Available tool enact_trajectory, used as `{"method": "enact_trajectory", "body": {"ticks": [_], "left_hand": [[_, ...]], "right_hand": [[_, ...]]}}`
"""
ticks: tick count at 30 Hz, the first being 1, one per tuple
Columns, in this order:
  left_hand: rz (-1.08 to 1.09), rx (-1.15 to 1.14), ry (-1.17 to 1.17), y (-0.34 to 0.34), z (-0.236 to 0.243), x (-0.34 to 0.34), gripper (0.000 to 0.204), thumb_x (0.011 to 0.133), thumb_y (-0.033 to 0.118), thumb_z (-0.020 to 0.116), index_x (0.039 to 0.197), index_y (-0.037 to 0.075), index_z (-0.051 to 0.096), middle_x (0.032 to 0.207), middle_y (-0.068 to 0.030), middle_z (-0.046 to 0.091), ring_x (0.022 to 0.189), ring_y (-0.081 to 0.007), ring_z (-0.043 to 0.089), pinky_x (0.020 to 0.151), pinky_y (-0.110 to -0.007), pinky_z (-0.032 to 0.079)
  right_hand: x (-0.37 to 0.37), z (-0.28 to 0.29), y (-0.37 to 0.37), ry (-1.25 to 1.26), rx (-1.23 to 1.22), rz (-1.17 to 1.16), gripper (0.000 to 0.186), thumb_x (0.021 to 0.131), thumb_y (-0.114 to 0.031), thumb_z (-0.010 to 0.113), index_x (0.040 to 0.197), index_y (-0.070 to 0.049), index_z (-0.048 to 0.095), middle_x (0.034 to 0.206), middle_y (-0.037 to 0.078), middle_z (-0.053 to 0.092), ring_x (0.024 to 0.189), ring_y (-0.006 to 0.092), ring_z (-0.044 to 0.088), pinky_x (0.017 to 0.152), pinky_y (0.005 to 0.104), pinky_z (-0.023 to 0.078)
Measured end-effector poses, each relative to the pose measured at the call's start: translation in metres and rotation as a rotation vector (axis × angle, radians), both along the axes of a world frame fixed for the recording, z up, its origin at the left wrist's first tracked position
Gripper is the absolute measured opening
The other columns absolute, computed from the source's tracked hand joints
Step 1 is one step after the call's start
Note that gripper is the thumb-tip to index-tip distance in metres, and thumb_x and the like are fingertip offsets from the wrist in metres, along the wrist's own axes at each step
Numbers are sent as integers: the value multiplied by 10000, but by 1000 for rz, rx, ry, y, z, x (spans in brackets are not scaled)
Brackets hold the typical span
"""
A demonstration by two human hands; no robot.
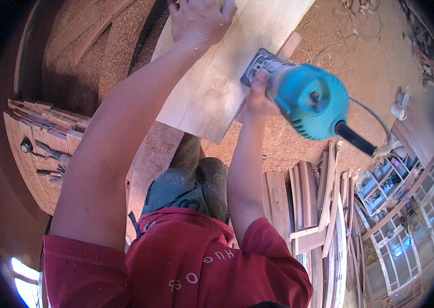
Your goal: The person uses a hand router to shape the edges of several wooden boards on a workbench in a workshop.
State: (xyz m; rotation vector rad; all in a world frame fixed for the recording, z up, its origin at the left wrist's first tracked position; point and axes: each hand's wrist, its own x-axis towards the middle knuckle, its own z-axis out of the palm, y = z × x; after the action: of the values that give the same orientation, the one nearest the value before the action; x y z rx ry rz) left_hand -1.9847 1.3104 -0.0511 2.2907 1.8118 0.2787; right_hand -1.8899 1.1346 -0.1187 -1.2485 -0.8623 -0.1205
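Note:
A pale wooden board [201, 97] lies in front of me, reaching away toward the top edge. My left hand [201, 23] is pressed on its far part, fingers spread out. My right hand [260, 102] grips a teal trim router [312, 97] near its base, with the thumb showing and the other fingers mostly hidden. The router's base plate [258, 64] rests at the board's right edge. The tool's body leans out to the right, and a black cord sleeve runs from its end. Its bit is out of sight.
Sawdust covers the floor [330, 46]. Left of me, a wooden surface [37, 174] carries hand tools and wood strips. Planks [304, 195] are stacked to my right. Farther right are a white compartmented rack [383, 185], white-framed panels [396, 256] and small pots [399, 110].

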Motion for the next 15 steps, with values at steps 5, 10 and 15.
{"method": "enact_trajectory", "body": {"ticks": [5, 10, 15], "left_hand": [[0, 37, 3, 0, -8, -6, 752, 970, 500, 529, 1577, 99, 339, 1530, -222, 415, 1385, -412, 435, 1137, -570, 354], [-10, 19, -13, -3, -4, -4, 739, 965, 499, 544, 1559, 95, 372, 1513, -222, 431, 1373, -404, 453, 1136, -565, 357], [-10, 38, -11, -5, -3, -7, 727, 965, 495, 543, 1550, 91, 389, 1507, -219, 437, 1363, -403, 466, 1130, -560, 369]], "right_hand": [[12, 45, 53, -84, 79, -92, 923, 815, -223, 881, 1439, 121, 294, 1392, 271, 486, 1174, 353, 596, 983, 443, 567], [39, 46, 85, -45, 158, -126, 746, 799, -220, 878, 1292, 161, 469, 1210, 245, 621, 1003, 301, 682, 856, 403, 609], [65, 49, 101, -155, 61, -44, 789, 786, -234, 887, 1329, 139, 453, 1237, 241, 610, 1047, 292, 673, 904, 386, 590]]}}
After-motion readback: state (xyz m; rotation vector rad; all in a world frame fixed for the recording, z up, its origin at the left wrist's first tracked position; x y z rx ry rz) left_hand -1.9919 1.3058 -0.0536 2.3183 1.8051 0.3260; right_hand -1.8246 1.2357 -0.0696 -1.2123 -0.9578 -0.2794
